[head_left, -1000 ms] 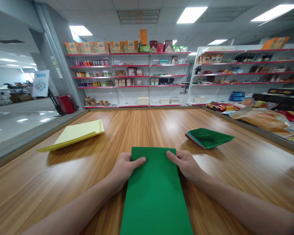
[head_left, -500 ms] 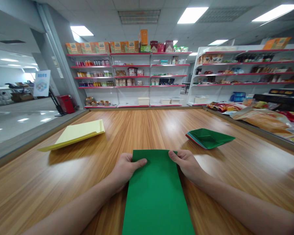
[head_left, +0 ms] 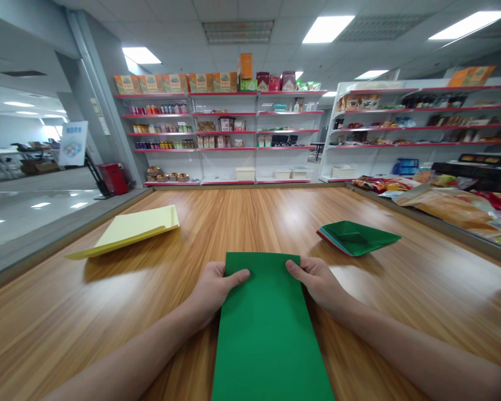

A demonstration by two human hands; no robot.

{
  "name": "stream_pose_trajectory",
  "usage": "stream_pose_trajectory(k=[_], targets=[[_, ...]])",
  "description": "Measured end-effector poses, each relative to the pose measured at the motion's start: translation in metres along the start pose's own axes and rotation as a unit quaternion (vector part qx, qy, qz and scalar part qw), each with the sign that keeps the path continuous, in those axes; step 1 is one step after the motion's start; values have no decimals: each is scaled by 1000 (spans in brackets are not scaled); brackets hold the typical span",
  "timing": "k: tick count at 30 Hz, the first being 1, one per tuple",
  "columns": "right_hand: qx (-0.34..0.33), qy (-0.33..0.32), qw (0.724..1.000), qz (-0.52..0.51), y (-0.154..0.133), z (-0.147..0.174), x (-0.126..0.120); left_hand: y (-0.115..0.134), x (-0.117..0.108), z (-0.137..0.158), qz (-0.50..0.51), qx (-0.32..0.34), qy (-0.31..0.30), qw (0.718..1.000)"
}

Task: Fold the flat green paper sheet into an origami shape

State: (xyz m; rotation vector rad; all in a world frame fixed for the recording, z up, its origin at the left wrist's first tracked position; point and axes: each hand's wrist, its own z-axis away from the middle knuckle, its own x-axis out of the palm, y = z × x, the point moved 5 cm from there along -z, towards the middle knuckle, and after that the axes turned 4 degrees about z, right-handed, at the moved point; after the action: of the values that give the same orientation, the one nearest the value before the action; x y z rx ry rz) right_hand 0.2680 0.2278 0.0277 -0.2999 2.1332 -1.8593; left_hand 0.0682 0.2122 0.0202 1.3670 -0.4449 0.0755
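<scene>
A long green sheet of paper point(head_left: 267, 328) lies flat on the wooden table point(head_left: 234, 223), running from the near edge toward the middle. My left hand point(head_left: 212, 289) grips its far left corner, thumb on top. At the far right corner my right hand point(head_left: 317, 281) holds the sheet the same way, thumb pressed on the paper. Both forearms rest along the sheet's sides.
A stack of pale yellow paper point(head_left: 131, 229) lies at the far left of the table. Folded green paper pieces point(head_left: 357, 236) sit at the right. Snack packets point(head_left: 446, 203) crowd the right edge. Store shelves point(head_left: 234, 133) stand beyond the table.
The sheet's far edge dipped slightly toward me and came back; both hands kept their hold on the corners, almost still.
</scene>
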Motion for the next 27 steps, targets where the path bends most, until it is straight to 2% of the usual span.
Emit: stream_pose_trajectory(k=[6, 20, 27], targets=[[-1, -12, 1000, -6, 2, -2, 1, 3, 3, 2, -1, 1, -15, 1000], [-14, -12, 1000, 7, 3, -1, -1, 6, 3, 1, 33, 24, 33, 999], [-7, 0, 1000, 18, 4, -2, -2, 8, 4, 1, 60, 49, -7, 997]])
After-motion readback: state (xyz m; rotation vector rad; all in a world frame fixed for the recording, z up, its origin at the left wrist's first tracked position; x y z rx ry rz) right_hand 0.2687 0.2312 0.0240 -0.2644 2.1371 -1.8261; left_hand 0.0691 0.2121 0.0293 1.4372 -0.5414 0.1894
